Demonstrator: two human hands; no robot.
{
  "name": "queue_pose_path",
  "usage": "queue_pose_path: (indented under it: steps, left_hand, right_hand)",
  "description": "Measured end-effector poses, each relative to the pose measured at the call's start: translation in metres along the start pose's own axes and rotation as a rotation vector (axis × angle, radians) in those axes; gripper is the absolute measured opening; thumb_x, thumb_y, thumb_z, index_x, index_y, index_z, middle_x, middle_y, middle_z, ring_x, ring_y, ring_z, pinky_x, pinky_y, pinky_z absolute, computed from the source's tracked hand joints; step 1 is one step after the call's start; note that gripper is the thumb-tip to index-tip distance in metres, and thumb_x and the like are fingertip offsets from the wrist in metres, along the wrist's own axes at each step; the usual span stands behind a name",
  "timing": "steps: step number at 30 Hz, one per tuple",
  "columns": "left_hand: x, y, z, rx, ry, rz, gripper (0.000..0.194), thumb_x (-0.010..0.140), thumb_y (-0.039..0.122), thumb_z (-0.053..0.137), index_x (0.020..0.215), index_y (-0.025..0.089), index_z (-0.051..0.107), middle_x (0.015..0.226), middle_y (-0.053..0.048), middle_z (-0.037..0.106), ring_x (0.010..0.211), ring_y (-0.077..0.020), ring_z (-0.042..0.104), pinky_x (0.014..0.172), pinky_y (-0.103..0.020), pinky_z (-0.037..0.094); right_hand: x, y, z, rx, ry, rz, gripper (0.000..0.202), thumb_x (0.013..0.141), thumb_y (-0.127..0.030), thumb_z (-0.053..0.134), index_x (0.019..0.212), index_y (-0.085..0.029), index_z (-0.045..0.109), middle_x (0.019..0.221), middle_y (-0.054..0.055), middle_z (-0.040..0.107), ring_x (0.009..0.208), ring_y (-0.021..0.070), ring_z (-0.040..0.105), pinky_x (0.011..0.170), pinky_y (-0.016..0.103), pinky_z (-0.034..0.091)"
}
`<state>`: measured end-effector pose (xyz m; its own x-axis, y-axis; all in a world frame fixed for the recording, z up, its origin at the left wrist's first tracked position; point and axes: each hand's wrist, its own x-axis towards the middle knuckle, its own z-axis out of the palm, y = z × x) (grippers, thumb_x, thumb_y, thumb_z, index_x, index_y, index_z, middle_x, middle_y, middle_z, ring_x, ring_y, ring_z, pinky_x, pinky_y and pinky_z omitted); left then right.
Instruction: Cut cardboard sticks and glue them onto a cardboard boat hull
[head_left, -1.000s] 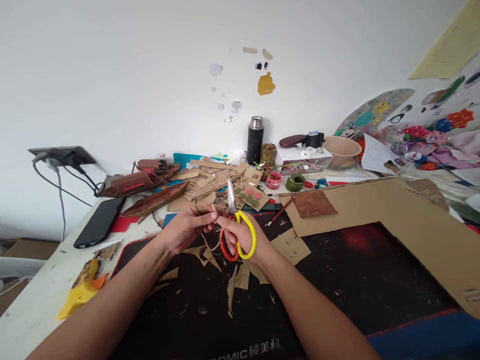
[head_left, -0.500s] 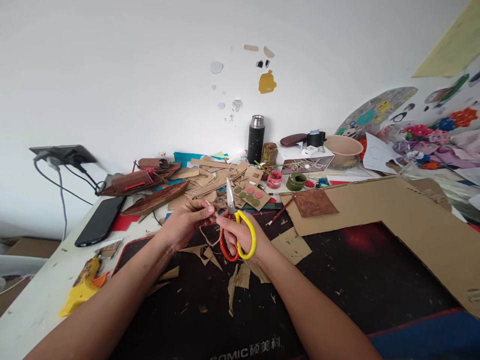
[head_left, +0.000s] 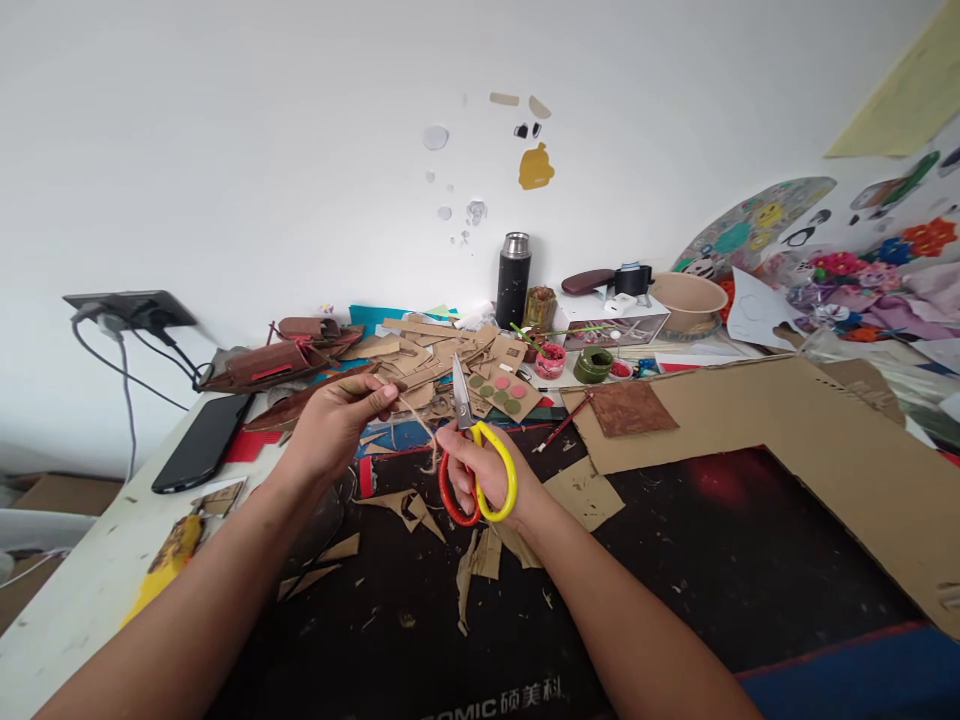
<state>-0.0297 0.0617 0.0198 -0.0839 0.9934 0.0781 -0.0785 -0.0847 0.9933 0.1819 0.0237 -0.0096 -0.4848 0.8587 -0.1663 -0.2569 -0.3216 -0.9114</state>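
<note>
My left hand (head_left: 341,415) is closed, thumb and fingers pinching a thin length of beige twine (head_left: 420,425). The twine slants down to the right, and its loose end hangs close to my right hand. My right hand (head_left: 487,470) is wrapped round a pair of scissors (head_left: 462,395) with one yellow and one red handle. The blades point up and away from me and look closed together. Whether the right fingertips also touch the twine, I cannot tell. Below both hands, torn cardboard scraps (head_left: 409,512) lie on the black desk mat (head_left: 360,640).
A heap of cardboard strips (head_left: 427,350) lies behind my hands, beside a card with pink and green discs (head_left: 501,390). Open paint pots (head_left: 550,361), a black flask (head_left: 514,280) and a large cardboard sheet (head_left: 825,450) stand or lie rightward. A phone (head_left: 201,442) and brown model boats (head_left: 262,368) are left.
My left hand has moved left and slightly up, away from my right hand, drawing the twine out between them. The right hand with the scissors has barely moved.
</note>
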Motion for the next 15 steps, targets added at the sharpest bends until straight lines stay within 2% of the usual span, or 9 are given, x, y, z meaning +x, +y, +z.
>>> queue_pose_path:
  steps: [6, 12, 15]
  left_hand:
    - [0.005, 0.012, -0.009, 0.017, 0.096, 0.104, 0.038, 0.058, 0.046, 0.105, 0.065, 0.019, 0.079, 0.066, -0.003, 0.071, 0.066, -0.0149, 0.058, 0.065, -0.026, 0.046]
    - [0.006, 0.015, -0.012, 0.012, 0.165, 0.148, 0.034, 0.062, 0.043, 0.102, 0.066, 0.020, 0.078, 0.067, -0.001, 0.071, 0.070, -0.0166, 0.062, 0.070, -0.027, 0.051]
    - [0.007, 0.013, -0.011, 0.019, 0.178, 0.155, 0.034, 0.061, 0.043, 0.102, 0.068, 0.020, 0.078, 0.068, -0.001, 0.073, 0.070, -0.0157, 0.064, 0.070, -0.026, 0.052]
  right_hand:
    - [-0.004, -0.001, 0.001, -0.044, -0.187, 0.029, 0.076, 0.086, -0.088, 0.066, 0.113, -0.017, 0.067, 0.055, -0.001, 0.068, 0.041, 0.0163, 0.063, 0.038, 0.021, 0.043]
    - [-0.003, 0.006, -0.001, 0.003, -0.318, 0.075, 0.086, 0.081, -0.096, 0.063, 0.117, -0.017, 0.065, 0.068, 0.005, 0.078, 0.051, 0.0191, 0.073, 0.046, 0.022, 0.053]
    - [-0.003, 0.011, -0.002, 0.043, -0.411, 0.089, 0.088, 0.075, -0.093, 0.072, 0.120, -0.019, 0.062, 0.079, 0.010, 0.082, 0.059, 0.0212, 0.078, 0.053, 0.024, 0.056]
